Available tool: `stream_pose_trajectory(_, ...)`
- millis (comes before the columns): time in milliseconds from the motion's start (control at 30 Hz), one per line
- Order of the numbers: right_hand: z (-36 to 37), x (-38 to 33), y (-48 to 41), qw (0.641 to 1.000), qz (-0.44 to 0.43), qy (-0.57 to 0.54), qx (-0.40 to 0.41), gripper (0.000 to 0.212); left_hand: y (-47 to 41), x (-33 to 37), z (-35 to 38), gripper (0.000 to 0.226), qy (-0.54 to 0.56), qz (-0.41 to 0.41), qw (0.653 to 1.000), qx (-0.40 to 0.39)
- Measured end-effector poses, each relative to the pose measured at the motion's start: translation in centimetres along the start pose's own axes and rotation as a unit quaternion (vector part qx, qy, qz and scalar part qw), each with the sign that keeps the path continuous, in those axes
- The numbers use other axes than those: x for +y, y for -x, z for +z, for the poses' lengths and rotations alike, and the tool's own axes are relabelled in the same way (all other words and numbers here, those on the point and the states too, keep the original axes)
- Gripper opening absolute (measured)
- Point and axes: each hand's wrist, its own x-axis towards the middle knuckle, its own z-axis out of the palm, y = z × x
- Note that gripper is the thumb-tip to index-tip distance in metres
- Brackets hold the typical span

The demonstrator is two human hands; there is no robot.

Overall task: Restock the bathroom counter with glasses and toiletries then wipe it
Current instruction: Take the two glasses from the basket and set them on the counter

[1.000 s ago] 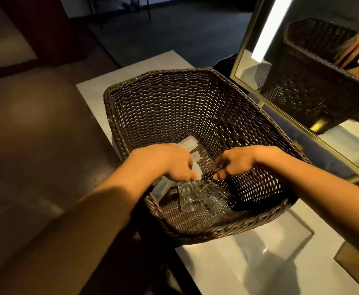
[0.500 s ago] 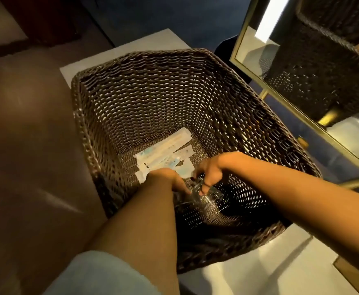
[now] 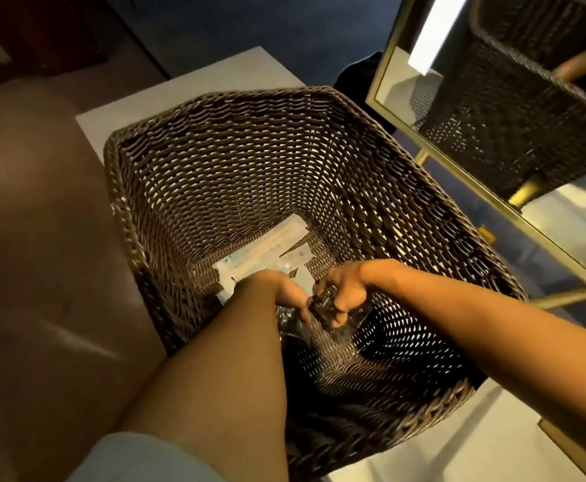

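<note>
The room around me is dim and warm-toned. The brightest light is a white strip (image 3: pixel 434 29) reflected in the mirror (image 3: pixel 493 116) at upper right. Light pierces the basket (image 3: pixel 215 161) weave as small bright specks, while its near inner wall is nearly black. The wide lens bows the edges, and my near forearm looks soft.

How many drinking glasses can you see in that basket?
2 glasses, both low in the basket: one under the left hand, one gripped by the right hand. More may be hidden.
</note>
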Motion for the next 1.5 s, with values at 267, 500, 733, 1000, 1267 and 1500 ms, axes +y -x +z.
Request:
stream_pose_trajectory(267,-2.7,1.2,7.1,0.977,-0.03,-0.162,0.139,0.064,4.9,-0.9,-4.2,0.045,0.026,0.078,0.976,0.204)
stream_pose_trajectory(500,-0.9,2.2,13.4,0.891,-0.072,-0.291,0.342,0.061,10.6,-1.7,-5.4,0.058,0.089,0.197,0.934,0.284)
stream_pose_trajectory(733,2.6,0.9,20.2,0.786,-0.078,-0.394,0.469,0.061,14.1,-1.5,-3.8,0.059,0.11,0.323,0.888,0.308)
stream_pose_trajectory(1000,8.0,0.9,27.1,0.672,-0.074,-0.465,0.571,0.056,18.6,1.9,-1.0,0.057,0.063,0.461,0.838,0.284)
stream_pose_trajectory(1267,14.7,2.4,33.5,0.617,-0.039,-0.448,0.646,0.066,20.8,6.2,3.6,0.065,-0.015,0.529,0.806,0.263)
stream_pose_trajectory(1500,22.2,5.1,37.7,0.588,-0.024,-0.461,0.665,0.067,21.3,10.9,10.6,0.061,-0.008,0.546,0.807,0.224)
